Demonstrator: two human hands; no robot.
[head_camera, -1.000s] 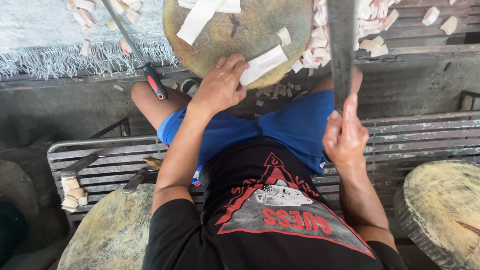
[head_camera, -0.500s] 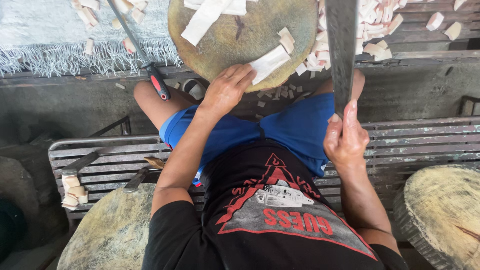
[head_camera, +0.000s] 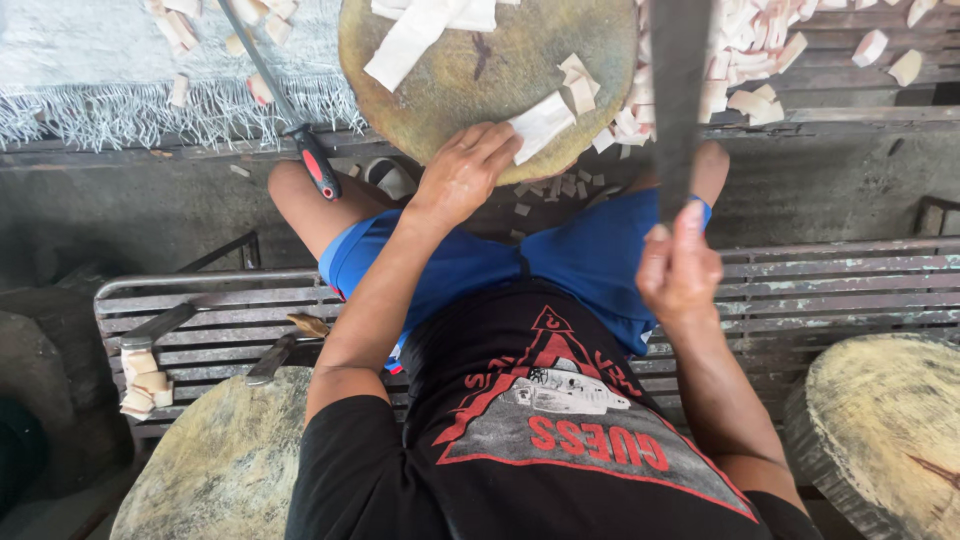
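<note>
Pale strips of cut material lie across a round wooden block (head_camera: 470, 80), and the seated worker's left hand (head_camera: 462, 175) now presses on the near end of one strip (head_camera: 540, 125), fingers spread flat over it rather than curled round it. A second ago that hand rested lower on the block's edge; it has slid up and over the strip, pinning it at the rim nearest the worker's knees. The right hand (head_camera: 680, 270) is clamped on the handle of a long dark blade (head_camera: 680, 100), which stands raised, just right of the pinned strip, much as it did a moment earlier. With the piece held down and the blade poised above, a cut looks ready to be made, though none is under way.

Beyond the left hand's fingertips lie longer white strips (head_camera: 415, 35) at the block's far side. To the right of the blade a heap of small cut chunks (head_camera: 740, 60) spreads over the slats. Left of the left wrist a red-handled tool (head_camera: 315, 165) leans against the ledge. The worker sits on a metal slatted bench (head_camera: 200, 320), with two more blocks behind the elbows.
</note>
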